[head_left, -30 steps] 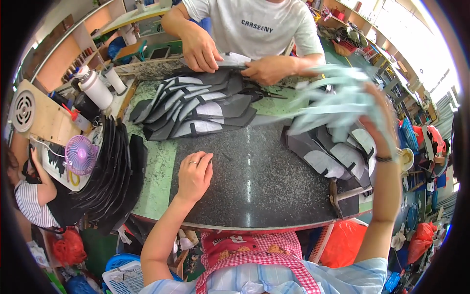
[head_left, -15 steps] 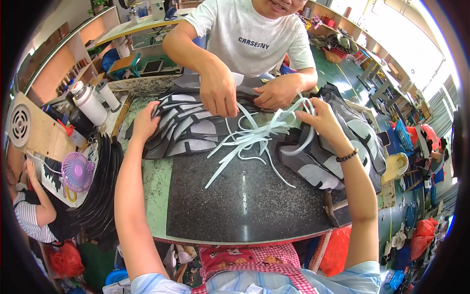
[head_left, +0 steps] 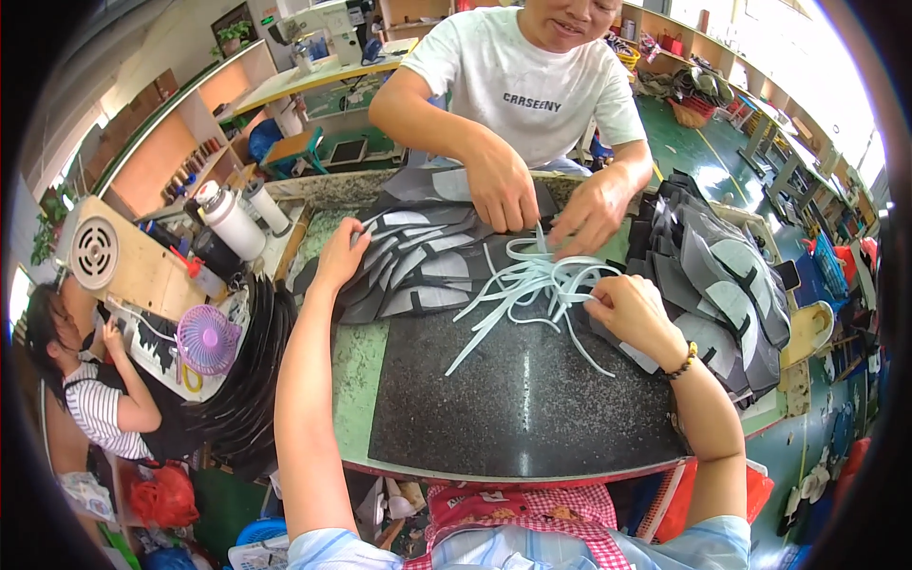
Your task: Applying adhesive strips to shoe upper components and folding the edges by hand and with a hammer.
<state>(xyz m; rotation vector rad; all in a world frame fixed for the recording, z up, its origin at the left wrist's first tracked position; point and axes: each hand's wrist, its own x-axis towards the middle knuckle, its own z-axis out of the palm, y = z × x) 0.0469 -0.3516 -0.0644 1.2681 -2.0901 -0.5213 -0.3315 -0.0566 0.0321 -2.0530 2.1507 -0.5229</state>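
Note:
My right hand [head_left: 631, 310] is closed in a pinch on a pale white strip at the right side of a loose tangle of strips [head_left: 534, 280]. Under and beside the tangle lies a dark polished stone slab [head_left: 513, 408]. At the left, my left hand [head_left: 342, 255] has its fingers closed on the edge of a fanned stack of dark grey cut pieces [head_left: 418, 271] with light grey patches. Across the table, a co-worker's two hands [head_left: 503, 186] reach into the strips from the far side, fingertips pinching near the top of the tangle.
A second heap of grey pieces [head_left: 736, 285] lies on the right. To the left are a sewing machine [head_left: 123, 261], a purple fan [head_left: 207, 340], a white flask [head_left: 231, 221] and hanging black strips [head_left: 256, 380]. Another person [head_left: 104, 404] sits at far left.
My right hand has come down and nearer, lowering its strip into the tangle. The co-worker's hands have drawn together over the strips. My left hand stays at the stack; the whole view has shifted.

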